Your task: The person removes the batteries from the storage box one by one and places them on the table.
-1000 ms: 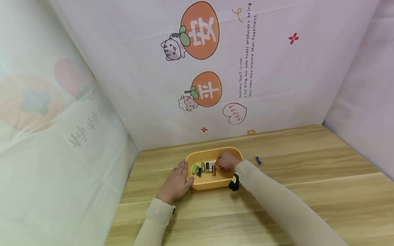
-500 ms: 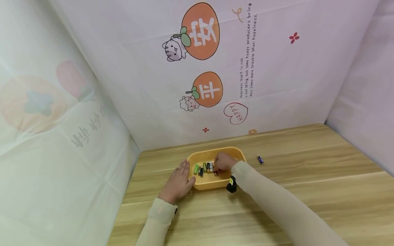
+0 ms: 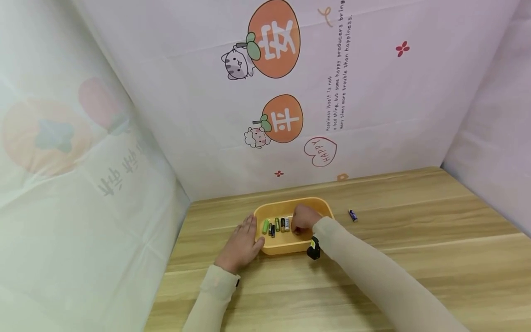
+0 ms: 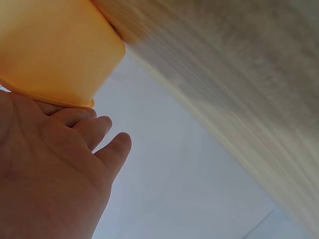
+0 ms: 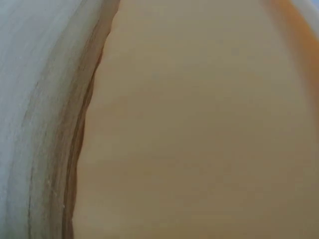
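Wood-grain table (image 3: 415,221) bears yellow tray (image 3: 286,251) and blue battery (image 3: 353,215)

Head view: bright, even, approx. sharp; orange wall print (image 3: 282,119) clear, slight wide-angle stretch at edges.
L side sheet (image 3: 45,221): pale, washed out, its print faint.
Desk (image 3: 286,295): soft shadows under R sleeve (image 3: 373,272), paler toward L.
Yellow tray (image 3: 288,249): well lit; batteries (image 3: 277,225) inside too small for lettering.
R fingers (image 3: 297,223): shaded, detail lost.
L wrist view: dimmer, backlit by pale bkgd.; L fingers (image 4: 117,152) shadowed but fairly crisp, desk blurry top R.
R wrist view: dim, v. blurry, low contrast; tray wall hazy, rim out of focus.
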